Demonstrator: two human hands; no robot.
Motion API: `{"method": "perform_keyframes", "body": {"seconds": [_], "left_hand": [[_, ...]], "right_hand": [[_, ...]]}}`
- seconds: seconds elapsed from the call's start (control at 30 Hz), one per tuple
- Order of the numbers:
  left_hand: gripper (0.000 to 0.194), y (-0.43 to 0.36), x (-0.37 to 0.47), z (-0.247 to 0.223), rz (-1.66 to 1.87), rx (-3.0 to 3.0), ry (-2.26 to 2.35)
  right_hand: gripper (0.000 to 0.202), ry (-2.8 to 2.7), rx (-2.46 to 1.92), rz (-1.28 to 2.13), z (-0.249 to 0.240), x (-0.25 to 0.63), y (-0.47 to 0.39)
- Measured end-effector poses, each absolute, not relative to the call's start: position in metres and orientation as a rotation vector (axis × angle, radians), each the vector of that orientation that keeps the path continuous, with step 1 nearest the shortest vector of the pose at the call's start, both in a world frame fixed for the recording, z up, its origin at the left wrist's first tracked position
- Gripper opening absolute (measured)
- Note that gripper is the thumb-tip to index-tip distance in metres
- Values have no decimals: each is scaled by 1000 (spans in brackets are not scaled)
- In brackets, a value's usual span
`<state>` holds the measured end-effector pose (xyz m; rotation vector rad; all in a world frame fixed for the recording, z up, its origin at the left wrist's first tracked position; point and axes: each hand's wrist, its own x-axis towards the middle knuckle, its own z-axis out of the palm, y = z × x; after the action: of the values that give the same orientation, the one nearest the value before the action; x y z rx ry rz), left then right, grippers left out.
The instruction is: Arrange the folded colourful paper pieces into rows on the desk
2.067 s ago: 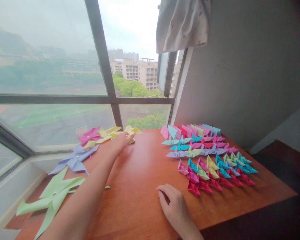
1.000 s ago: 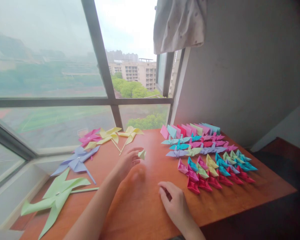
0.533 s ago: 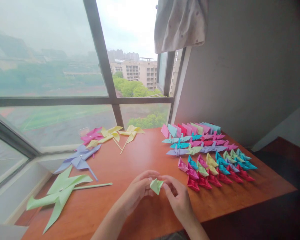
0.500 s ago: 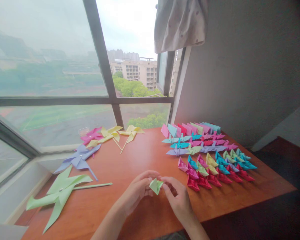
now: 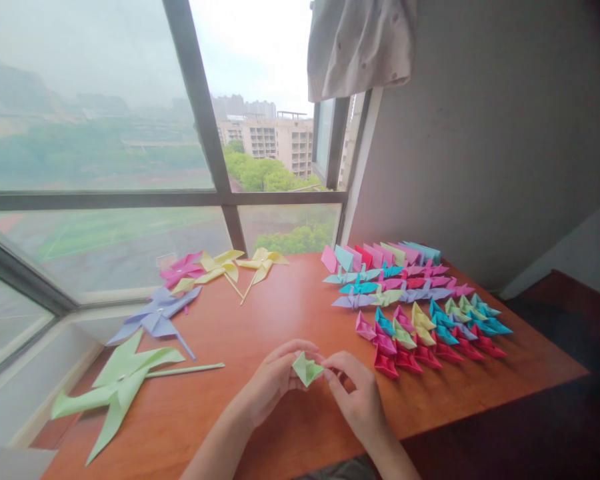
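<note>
Between my hands, above the near part of the wooden table (image 5: 240,427), is a small light-green folded paper boat (image 5: 307,371). My left hand (image 5: 275,377) is closed on its left side, fingers curled behind the paper. My right hand (image 5: 353,387) pinches its right tip between thumb and forefinger. The boat's sides stand slightly apart, with a pointed fold in the middle. Closest to my right hand on the table is a row of red paper boats (image 5: 407,360).
Several boats in mixed colours (image 5: 423,320), paper cranes (image 5: 360,288) and folded paper pieces (image 5: 345,258) stand in rows at right. Paper pinwheels on sticks lie at left, including a green one (image 5: 123,380) and a purple one (image 5: 157,313). Beyond is a window (image 5: 225,199).
The green paper boat has shifted slightly left and up and spread wider, its right tip now drawn out in my right hand's pinch. My hands have barely moved.
</note>
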<state>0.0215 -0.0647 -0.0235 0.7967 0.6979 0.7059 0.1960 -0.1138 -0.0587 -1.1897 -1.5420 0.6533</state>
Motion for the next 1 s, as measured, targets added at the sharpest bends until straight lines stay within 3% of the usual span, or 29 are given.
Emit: {"method": "perform_keyframes", "body": {"seconds": [0.3, 0.53, 0.67, 1.0], "left_hand": [[27, -55, 22, -32, 865, 781, 880], [31, -55, 24, -32, 865, 821, 940], [32, -54, 25, -33, 852, 843, 954], [34, -58, 26, -30, 862, 907, 975]], "right_hand": [[14, -1522, -1327, 290, -43, 233, -135], [20, -1408, -1679, -378, -15, 380, -162], [30, -1278, -1934, -667, -25, 470, -175], [32, -1259, -2203, -655, -85, 551, -178]]}}
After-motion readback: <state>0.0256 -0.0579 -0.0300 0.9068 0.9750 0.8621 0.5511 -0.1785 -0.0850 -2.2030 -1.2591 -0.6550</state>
